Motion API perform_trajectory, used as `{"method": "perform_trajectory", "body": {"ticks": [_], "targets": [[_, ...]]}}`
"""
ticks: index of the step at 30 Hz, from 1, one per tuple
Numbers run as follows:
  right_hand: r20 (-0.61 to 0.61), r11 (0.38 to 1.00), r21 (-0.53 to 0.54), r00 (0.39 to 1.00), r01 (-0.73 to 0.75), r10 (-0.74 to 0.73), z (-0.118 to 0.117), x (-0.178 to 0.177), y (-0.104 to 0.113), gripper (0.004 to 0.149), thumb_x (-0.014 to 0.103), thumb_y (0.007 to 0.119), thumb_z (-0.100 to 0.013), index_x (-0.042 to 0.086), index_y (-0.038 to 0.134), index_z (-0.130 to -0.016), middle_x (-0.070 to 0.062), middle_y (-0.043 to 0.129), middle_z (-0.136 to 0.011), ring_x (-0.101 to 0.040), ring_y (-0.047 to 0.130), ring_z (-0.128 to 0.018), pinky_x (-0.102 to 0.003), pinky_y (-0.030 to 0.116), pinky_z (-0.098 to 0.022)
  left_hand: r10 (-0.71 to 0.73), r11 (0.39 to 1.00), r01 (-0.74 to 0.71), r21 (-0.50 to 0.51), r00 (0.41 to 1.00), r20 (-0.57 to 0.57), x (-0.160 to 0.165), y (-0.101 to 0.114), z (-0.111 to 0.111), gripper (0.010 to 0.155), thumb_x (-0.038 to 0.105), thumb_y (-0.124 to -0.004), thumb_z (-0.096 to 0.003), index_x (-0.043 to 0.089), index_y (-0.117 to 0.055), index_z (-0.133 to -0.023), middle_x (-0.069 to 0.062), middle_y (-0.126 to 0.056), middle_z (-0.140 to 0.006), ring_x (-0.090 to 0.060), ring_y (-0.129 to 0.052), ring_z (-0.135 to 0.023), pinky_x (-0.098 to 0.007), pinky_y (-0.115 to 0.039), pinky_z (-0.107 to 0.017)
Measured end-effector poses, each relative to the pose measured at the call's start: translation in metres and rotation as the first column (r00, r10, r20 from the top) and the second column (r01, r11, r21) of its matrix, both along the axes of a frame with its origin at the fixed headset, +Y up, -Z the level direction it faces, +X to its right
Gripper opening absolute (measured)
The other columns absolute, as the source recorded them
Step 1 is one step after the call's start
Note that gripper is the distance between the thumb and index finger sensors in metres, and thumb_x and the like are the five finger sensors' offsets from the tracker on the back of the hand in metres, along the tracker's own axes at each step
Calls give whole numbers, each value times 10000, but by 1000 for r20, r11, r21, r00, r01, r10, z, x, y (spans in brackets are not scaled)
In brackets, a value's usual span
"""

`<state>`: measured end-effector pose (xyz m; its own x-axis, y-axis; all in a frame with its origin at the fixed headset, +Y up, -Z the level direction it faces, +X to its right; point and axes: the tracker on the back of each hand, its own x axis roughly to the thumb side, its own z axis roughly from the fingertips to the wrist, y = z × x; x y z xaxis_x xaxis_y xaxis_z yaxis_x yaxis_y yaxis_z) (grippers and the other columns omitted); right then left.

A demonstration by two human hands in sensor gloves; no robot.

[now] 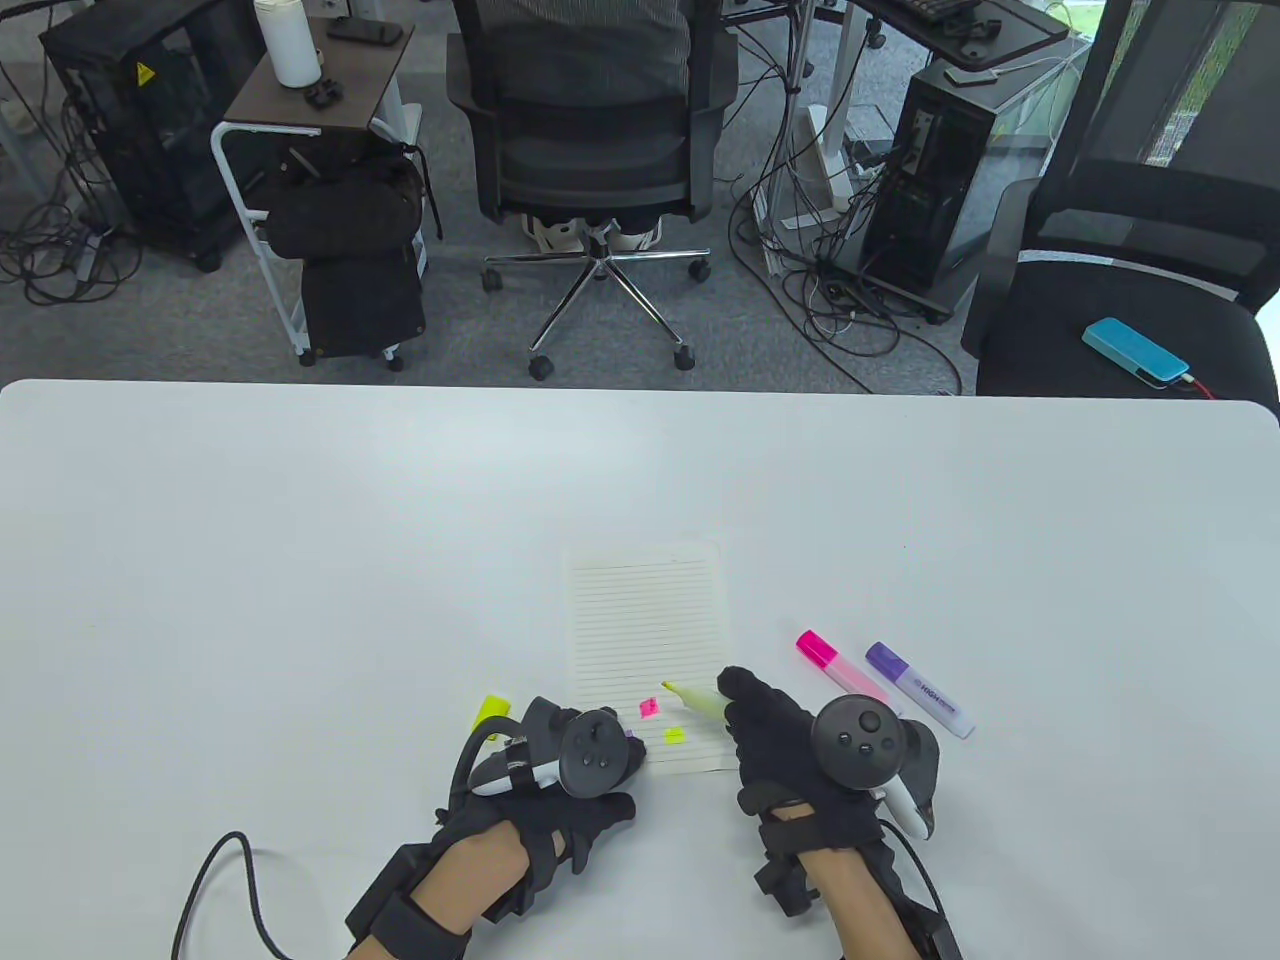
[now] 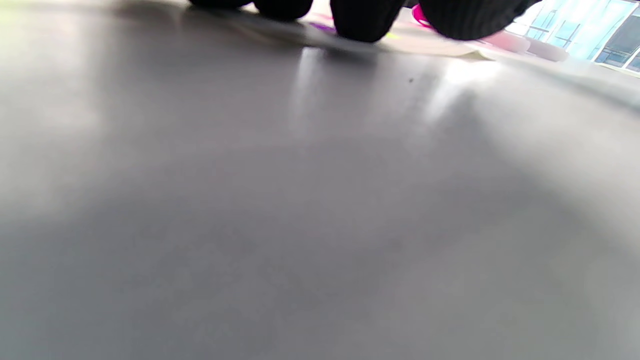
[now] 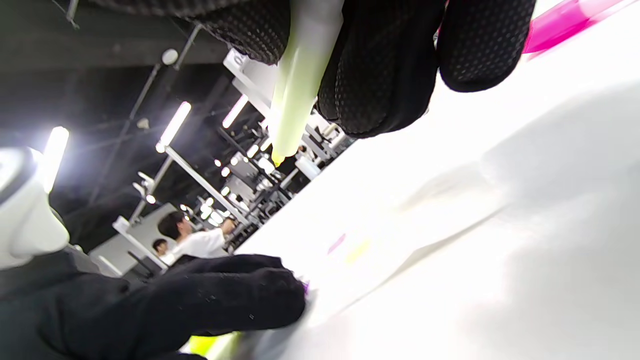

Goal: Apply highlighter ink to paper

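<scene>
right hand (image 1: 790,745) gripping yellow highlighter (image 1: 695,700) (uncapped), over paper (image 1: 645,620)

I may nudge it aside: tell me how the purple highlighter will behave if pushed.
The purple highlighter lies flat on the table, so it probably slides easily on that smooth top. Its body looks flattened, so it likely won't roll far. It seems rigid and light.

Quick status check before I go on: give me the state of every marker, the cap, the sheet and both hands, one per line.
Yellow highlighter: uncapped, held by the right hand, tip raised just off the sheet.
Lined paper sheet: flat, bearing small pink and yellow marks.
Pink highlighter: capped, lying on the white table.
Purple highlighter: capped, lying beside the pink one.
Yellow cap: off, beside the left hand.
Left hand: resting at the sheet's lower-left corner.
Right hand: gripping the yellow highlighter.
</scene>
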<state>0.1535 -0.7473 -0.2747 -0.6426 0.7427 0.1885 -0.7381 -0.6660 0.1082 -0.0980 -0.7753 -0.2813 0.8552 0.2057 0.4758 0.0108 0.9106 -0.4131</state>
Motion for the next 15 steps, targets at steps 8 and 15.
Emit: {"method": "perform_trajectory", "body": {"ticks": [8,15], "targets": [[-28,999,32,999,38,-37,1,1,1,441,302,679,-647,191,618,-1070,-172,799,-928,-376,901,-654,-611,681,-616,136,988,-133,81,990,-35,-16,19,-7,656,553,-663,-442,282,-578,-1033,-68,-511,-1113,-382,-593,-979,-619,-543,-693],[-43,999,24,998,48,-47,1,2,1,442,305,677,-648,188,617,-1070,-176,799,-930,-380,898,-659,-612,678,-616,202,954,-128,273,943,-264,-71,55,-20,637,535,-688,-439,260,-637,-1011,-65,-605,-1087,-372,-666,-954,-614,-587,-677]]}}
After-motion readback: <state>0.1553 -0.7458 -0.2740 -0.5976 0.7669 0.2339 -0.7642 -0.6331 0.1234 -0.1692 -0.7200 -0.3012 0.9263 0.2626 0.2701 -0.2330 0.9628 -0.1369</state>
